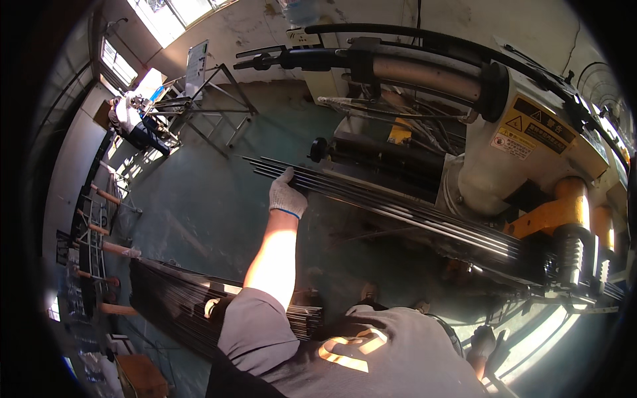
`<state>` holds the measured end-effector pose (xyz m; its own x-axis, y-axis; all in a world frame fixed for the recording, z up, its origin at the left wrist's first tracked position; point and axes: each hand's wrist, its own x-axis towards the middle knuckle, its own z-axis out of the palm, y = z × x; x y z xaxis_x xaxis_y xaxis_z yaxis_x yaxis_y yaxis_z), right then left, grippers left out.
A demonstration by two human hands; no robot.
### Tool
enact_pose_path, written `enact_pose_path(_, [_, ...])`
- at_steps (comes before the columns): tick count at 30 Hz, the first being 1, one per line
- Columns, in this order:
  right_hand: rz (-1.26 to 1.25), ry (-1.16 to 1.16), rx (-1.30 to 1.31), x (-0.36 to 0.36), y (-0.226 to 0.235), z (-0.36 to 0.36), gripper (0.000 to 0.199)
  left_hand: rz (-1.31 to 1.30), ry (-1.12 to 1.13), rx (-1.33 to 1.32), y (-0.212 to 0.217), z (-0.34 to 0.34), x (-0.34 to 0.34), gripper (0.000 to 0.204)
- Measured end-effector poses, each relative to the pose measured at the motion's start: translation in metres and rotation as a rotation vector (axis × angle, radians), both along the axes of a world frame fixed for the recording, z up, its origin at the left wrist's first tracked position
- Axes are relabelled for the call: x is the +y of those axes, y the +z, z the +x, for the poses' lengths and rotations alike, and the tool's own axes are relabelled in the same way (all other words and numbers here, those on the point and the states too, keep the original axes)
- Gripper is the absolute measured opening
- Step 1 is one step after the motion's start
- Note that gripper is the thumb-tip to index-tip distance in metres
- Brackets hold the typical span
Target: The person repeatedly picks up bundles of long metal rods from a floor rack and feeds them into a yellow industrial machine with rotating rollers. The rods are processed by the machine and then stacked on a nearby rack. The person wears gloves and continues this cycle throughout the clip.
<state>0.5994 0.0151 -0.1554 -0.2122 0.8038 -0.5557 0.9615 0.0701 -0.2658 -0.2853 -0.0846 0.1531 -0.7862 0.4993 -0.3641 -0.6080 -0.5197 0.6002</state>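
My left hand (286, 198), in a pale knitted glove with a blue cuff edge, is closed around several long, thin metal rods (405, 215) near their far-left ends. The thumb lies over the rods, while the other fingers are partly hidden. Toward the right, the rods run in a slanting bundle to a machine, beside a yellow bracket (554, 212) and coil springs. Low at the right, my right hand (483, 341) hangs in shadow beside my body. Its fingers look loosely apart, and nothing shows in them.
A large pale machine (488, 149) with a thick cylinder fills the right side. Behind my left arm lies a stack of dark rods (179, 302). A metal frame stand (215, 109) and another person (133, 123) are at the far left. Rollers (109, 196) line the left side.
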Motion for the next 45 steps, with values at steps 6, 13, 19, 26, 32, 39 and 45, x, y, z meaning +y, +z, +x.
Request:
enact_pose_path(6, [-0.47, -1.069, 1.411, -0.063, 0.052, -0.104, 0.04, -0.004, 0.141, -0.018, 0.002, -0.133, -0.041, 0.032])
enact_pose_path(13, [-0.501, -1.043, 1.544, -0.055, 0.05, -0.093, 0.023, -0.141, 0.117, 0.154, 0.02, -0.156, -0.044, 0.042])
enact_pose_path(19, [-0.246, -1.128, 1.246, -0.038, 0.071, -0.108, 0.024, -0.072, -0.099, 0.261, 0.009, -0.132, -0.069, 0.049])
enact_pose_path(26, [0.041, -0.964, 1.02, -0.043, 0.074, -0.159, 0.034, 0.098, -0.096, 0.269, 0.015, -0.107, -0.062, 0.039])
enact_pose_path(32, [-0.067, -0.85, 1.026, -0.025, 0.094, -0.183, 0.037, 0.122, -0.011, 0.18, -0.003, -0.113, -0.062, 0.045])
enact_pose_path(39, [0.007, -0.508, 0.841, -0.013, 0.049, -0.14, 0.043, 0.136, 0.034, 0.161, -0.012, -0.11, -0.062, 0.06])
enact_pose_path(45, [0.197, -0.347, 0.667, -0.033, 0.06, -0.146, 0.049, 0.159, -0.01, 0.181, -0.004, -0.098, -0.059, 0.057])
